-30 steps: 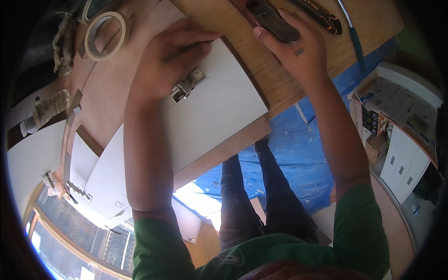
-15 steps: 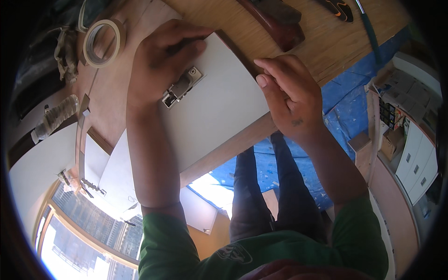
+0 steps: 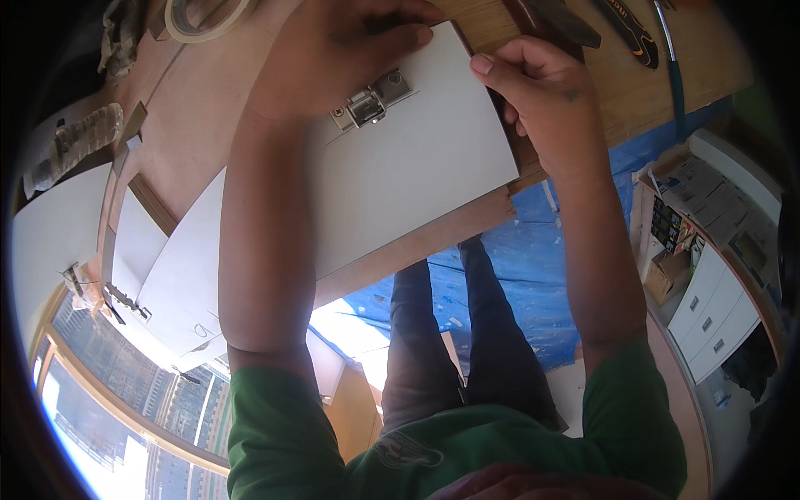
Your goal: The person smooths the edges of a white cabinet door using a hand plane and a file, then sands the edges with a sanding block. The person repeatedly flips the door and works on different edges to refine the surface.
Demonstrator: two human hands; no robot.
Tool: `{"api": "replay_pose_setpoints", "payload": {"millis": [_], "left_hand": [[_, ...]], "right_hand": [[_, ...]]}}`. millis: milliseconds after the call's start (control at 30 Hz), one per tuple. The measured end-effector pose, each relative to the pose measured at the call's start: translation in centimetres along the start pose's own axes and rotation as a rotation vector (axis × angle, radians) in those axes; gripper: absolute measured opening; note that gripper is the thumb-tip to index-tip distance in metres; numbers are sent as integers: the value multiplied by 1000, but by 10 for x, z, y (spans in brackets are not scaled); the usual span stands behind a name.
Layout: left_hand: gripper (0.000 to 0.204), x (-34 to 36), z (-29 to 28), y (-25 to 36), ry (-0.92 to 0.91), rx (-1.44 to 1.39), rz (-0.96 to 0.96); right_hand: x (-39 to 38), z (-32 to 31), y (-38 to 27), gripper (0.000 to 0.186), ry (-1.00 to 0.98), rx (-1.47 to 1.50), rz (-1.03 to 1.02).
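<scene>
A white panel (image 3: 408,183) lies on the wooden worktop (image 3: 200,108) in front of me, a metal cabinet hinge (image 3: 368,107) fixed to its face. My left hand (image 3: 350,50) reaches over the panel beside the hinge. Its thumb lies on the white face and its fingers bend over the far edge, gripping the panel near the corner. At the panel's right edge is my right hand (image 3: 546,100), thumb tip against the edge and fingers curled beside it. Whether those fingers also hold something thin is hidden.
Masking tape (image 3: 204,33) and a plastic bottle (image 3: 79,142) are on the left. At the far right lie a dark red-brown tool (image 3: 558,21), an orange-and-black handled tool (image 3: 629,33) and a green-handled screwdriver (image 3: 676,92). Blue sheeting (image 3: 533,250) covers the floor; white drawers (image 3: 708,317) stand right.
My right hand has come from just off the panel's edge to touch it. The panel, hinge and left hand appear further up and right, partly because the view shifted.
</scene>
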State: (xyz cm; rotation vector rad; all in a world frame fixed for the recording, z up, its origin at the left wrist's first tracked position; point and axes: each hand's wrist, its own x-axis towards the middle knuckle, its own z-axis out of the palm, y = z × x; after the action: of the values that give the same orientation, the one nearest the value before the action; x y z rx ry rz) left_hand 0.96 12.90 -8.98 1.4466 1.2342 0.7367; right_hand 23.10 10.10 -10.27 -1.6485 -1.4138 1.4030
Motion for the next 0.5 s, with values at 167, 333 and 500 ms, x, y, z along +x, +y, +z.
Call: {"api": "replay_pose_setpoints", "payload": {"millis": [167, 333, 500], "left_hand": [[16, 3, -4, -14, -21, -12, 46], [20, 0, -5, -14, -29, -8, 3], [22, 5, -8, -31, -26, 96, 58]], "right_hand": [[-20, -14, 6, 24, -36, -105, 6], [-40, -44, 9, 37, 273, -163, 44], [1, -43, 16, 68, 336, -566, -361]]}}
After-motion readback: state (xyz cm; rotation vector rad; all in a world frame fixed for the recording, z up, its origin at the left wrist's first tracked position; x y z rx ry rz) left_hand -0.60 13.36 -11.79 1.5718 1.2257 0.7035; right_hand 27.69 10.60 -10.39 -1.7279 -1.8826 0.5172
